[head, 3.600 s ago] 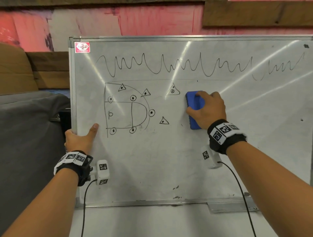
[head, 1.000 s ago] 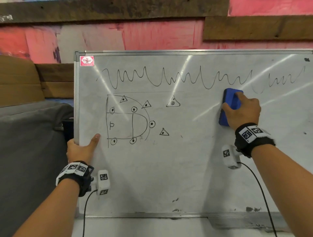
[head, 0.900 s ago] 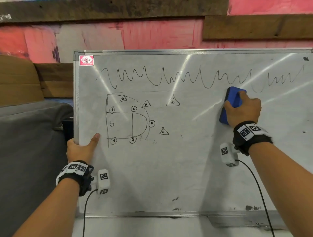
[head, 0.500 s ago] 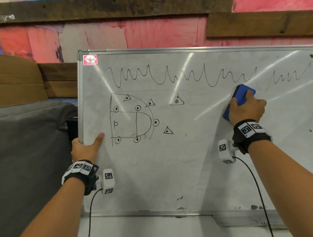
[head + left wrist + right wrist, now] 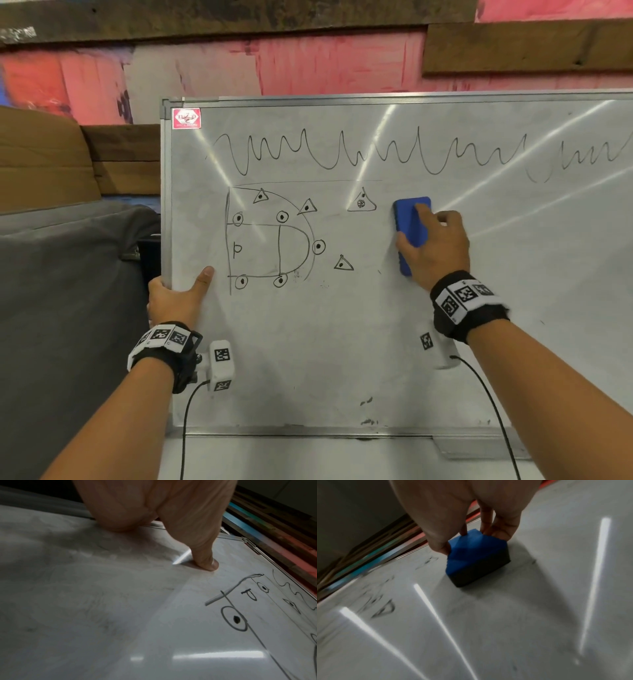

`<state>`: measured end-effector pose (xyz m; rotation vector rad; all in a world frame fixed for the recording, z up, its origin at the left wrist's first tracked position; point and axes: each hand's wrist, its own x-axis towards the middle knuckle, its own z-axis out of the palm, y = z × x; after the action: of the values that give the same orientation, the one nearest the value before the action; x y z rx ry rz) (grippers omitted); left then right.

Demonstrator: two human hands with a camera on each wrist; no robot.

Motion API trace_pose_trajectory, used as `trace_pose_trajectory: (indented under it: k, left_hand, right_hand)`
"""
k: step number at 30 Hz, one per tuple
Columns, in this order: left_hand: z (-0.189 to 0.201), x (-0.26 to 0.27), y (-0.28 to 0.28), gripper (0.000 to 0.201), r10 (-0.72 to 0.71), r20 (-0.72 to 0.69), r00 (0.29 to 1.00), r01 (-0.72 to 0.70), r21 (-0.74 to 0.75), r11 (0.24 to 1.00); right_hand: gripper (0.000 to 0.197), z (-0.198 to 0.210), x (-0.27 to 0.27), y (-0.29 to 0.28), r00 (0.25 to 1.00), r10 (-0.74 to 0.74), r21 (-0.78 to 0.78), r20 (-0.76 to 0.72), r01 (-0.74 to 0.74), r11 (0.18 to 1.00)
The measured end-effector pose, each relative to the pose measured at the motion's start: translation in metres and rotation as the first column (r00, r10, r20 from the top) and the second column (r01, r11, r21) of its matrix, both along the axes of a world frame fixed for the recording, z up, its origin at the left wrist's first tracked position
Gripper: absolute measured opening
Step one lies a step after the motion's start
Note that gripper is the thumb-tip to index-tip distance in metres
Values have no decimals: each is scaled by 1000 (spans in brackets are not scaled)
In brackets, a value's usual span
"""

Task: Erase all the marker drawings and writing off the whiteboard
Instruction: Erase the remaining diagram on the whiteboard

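Your right hand (image 5: 436, 248) grasps the blue eraser (image 5: 409, 229), pressed flat mid-whiteboard (image 5: 342, 342) just right of the diagram (image 5: 270, 240), while your left hand (image 5: 176, 299) grips the board's left edge; wiping is underway, and next you likely sweep left across the drawings.

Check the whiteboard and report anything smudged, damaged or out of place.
Nothing is damaged or askew. The whiteboard has grey marker haze and a few dark specks near its bottom edge. The wavy line looks fainter toward the right.
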<state>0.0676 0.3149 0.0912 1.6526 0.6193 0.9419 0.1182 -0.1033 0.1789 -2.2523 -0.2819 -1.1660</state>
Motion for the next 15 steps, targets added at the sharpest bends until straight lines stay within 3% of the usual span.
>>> trace_pose_trajectory:
  k: [3, 7, 15]
  left_hand:
    - [-2, 1, 0, 85, 3, -5, 1000, -3, -7, 1000]
    - [-2, 1, 1, 86, 8, 11, 1000, -8, -6, 1000]
    - [-2, 1, 0, 86, -4, 26, 1000, 5, -17, 1000]
  right_hand:
    - [60, -3, -2, 8, 999, 47, -159, -15, -49, 986]
    - [61, 22, 2, 7, 1000, -19, 64, -3, 19, 998]
    - [59, 44, 4, 21, 1000, -8, 29, 3, 8, 1000]
